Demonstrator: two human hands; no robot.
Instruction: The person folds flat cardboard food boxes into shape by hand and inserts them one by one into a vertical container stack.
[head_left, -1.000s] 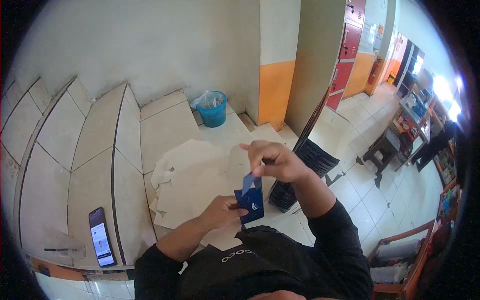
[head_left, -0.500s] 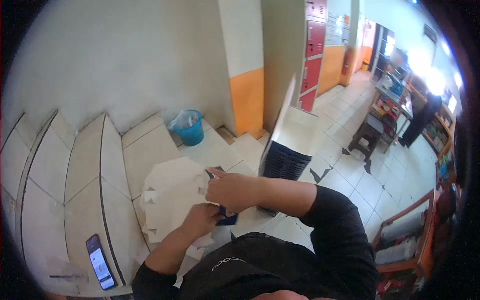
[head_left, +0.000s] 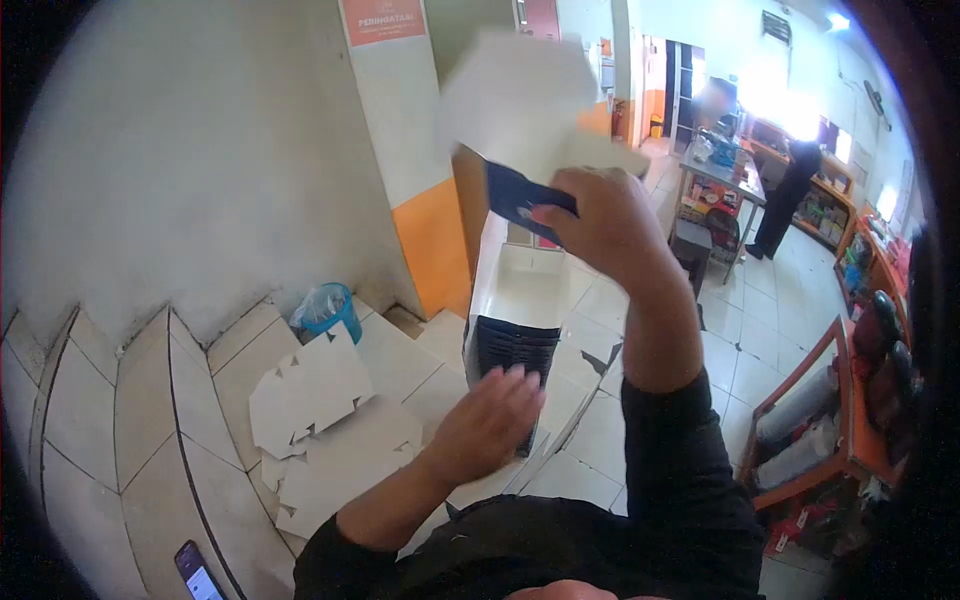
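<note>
My right hand (head_left: 610,225) is raised high, its thumb and fingers closed on the edge of a dark blue and white cardboard piece (head_left: 520,200). The white part of that piece is blurred by motion. Lower down, my left hand (head_left: 490,420) has its fingers stretched out and holds nothing. It is over the near end of a row of dark blue folded cardboard pieces (head_left: 515,340) inside a long white box (head_left: 525,280); whether it touches them I cannot tell. Left of this box lie white die-cut cardboard sheets (head_left: 312,388), flat and overlapping.
A blue bin (head_left: 340,312) with a plastic bag stands by the wall. A phone (head_left: 197,572) lies on the tiled steps (head_left: 140,440) at left. An orange-framed rack (head_left: 800,420) stands at right. Farther back, a person in dark clothes (head_left: 785,195) is near a metal table (head_left: 725,172).
My right hand has risen from the white sheets, carrying the blue and white cardboard piece up and right. My left hand has moved right to the long box. The view has shifted right and upward.
</note>
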